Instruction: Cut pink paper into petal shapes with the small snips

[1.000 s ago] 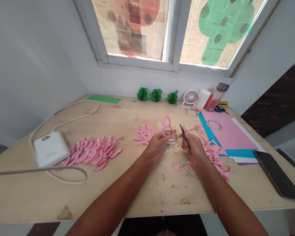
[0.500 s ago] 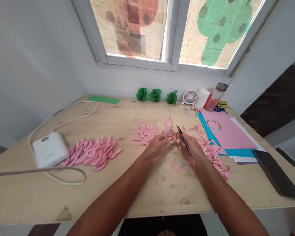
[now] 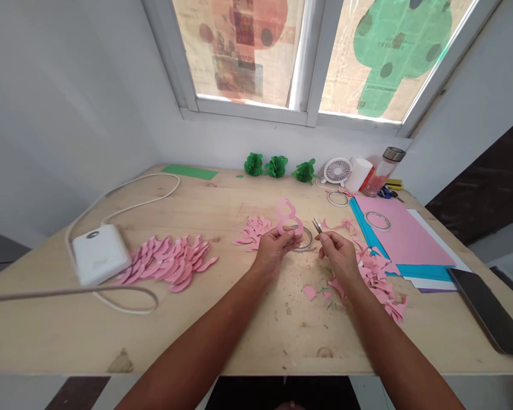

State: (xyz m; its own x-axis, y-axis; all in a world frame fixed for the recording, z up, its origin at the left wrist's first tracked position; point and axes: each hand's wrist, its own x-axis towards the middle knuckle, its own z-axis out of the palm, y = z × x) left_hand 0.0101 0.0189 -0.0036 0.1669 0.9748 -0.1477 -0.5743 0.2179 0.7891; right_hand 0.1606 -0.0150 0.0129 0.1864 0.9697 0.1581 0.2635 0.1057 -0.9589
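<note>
My left hand (image 3: 277,246) pinches a curvy pink paper cut-out (image 3: 287,212) by its lower end, holding it upright above the table. Small scissors (image 3: 317,226) are in my right hand (image 3: 338,250), their slim tips pointing up and slightly apart, a short way right of the paper. Their handles are mostly hidden by the fingers. Behind and between the hands lies a tape roll (image 3: 306,242). Small curved pink pieces (image 3: 253,230) form a pile just left of my left hand. Pink paper scraps (image 3: 378,273) spread beside and under my right forearm.
A larger pile of pink curved pieces (image 3: 175,259) lies left, near a white power bank (image 3: 100,254) with a looping cable. Green paper ornaments (image 3: 276,166), a small fan (image 3: 337,170) and a bottle (image 3: 383,172) line the back. Coloured sheets (image 3: 410,239) and a phone (image 3: 489,313) lie right.
The scissors have moved away from the pink cut-out to the right. My left hand has shifted slightly left with the paper, and the tape roll shows more. The view has shifted a little.
</note>
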